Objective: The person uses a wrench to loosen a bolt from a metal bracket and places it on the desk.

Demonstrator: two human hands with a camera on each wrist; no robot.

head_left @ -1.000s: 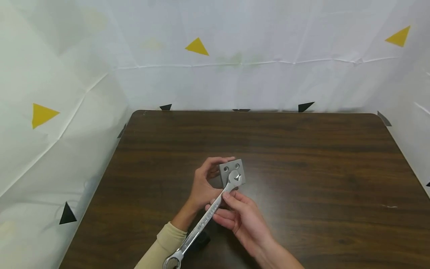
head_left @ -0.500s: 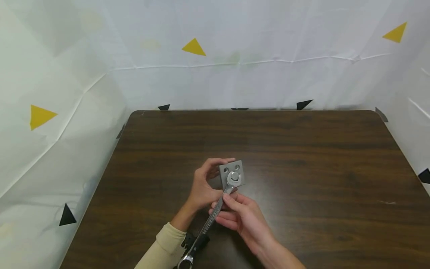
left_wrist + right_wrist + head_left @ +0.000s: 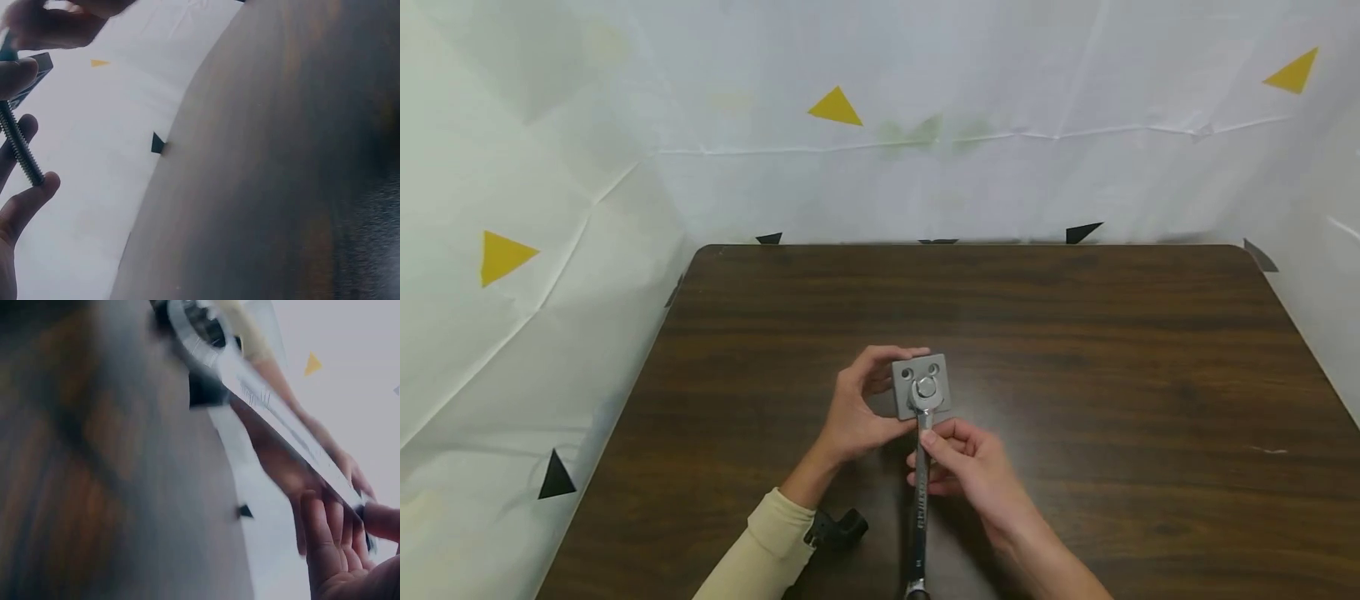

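wrench (image 3: 919, 492) sits w/ its open end on the bolt head (image 3: 926, 387) atop a small grey metal block (image 3: 904, 400), held just above mid-table. left hand (image 3: 854, 414) curls round the block's left side, thumb on top; in the left wrist view the bolt's threaded shank (image 3: 20, 152) sticks out by the fingers. right hand (image 3: 973, 467) pinches the wrench shaft near the head, handle pointing back toward the body. looks like the turning step; next move prob needs a steady swing of the handle w/ the block kept firm. table (image 3: 1112, 350) has wide bare room right & ahead; a black clip-like object (image 3: 837, 528) lies near the left sleeve (image 3: 758, 558), close to the handle's path.
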